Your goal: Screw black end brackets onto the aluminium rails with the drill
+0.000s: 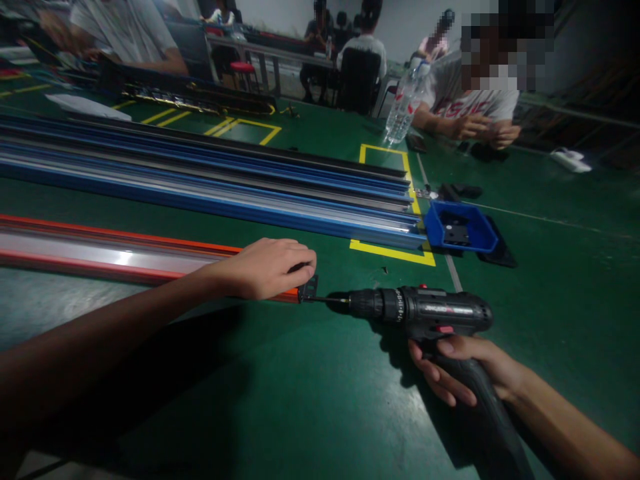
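An orange-red metal profile point(125, 257) with a pale inner face lies across the left of the green table. My left hand point(273, 268) is wrapped over its right end, fingers curled down on it. A small black end plate point(309, 288) sits at that end, partly behind my fingers. My right hand point(465, 373) grips a black cordless drill point(435, 310) by its handle, thumb near the red direction switch. The drill lies level and points left. Its long thin bit point(327, 300) reaches to the end plate; whether it sits in a screw is too small to tell.
Several blue and black profiles point(250, 183) lie side by side beyond the orange one. Near their right ends stands a blue bin point(463, 227) with black parts in it. Water bottles point(403, 107) stand farther back. A person point(465, 107) sits across the table. Yellow tape point(395, 253) marks the tabletop.
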Demonstrator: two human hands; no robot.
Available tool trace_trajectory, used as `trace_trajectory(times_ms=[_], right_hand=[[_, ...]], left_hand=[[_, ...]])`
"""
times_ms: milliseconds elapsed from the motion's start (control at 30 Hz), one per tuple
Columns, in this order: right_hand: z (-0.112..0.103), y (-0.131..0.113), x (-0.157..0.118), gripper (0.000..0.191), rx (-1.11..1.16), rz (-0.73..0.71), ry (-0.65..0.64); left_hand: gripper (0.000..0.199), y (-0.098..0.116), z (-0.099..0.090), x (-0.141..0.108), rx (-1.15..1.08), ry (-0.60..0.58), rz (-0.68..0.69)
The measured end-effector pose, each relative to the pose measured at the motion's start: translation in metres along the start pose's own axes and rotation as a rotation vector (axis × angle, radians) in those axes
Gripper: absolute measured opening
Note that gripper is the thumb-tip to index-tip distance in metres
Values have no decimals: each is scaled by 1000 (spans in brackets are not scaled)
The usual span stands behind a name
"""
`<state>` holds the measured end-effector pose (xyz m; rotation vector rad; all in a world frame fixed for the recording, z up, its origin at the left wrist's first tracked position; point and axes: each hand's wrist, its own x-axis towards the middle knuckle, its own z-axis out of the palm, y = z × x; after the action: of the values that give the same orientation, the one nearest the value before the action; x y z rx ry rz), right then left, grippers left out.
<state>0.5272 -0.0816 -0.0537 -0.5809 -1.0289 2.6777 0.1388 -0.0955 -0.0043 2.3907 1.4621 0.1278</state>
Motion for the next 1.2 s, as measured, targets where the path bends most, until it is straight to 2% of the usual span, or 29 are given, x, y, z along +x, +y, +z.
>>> trace_trajectory(times_ms=[1200], right_hand=[[0,0,1,30,-5,9,2]], left_hand=[[34,0,0,0,3,0,9]])
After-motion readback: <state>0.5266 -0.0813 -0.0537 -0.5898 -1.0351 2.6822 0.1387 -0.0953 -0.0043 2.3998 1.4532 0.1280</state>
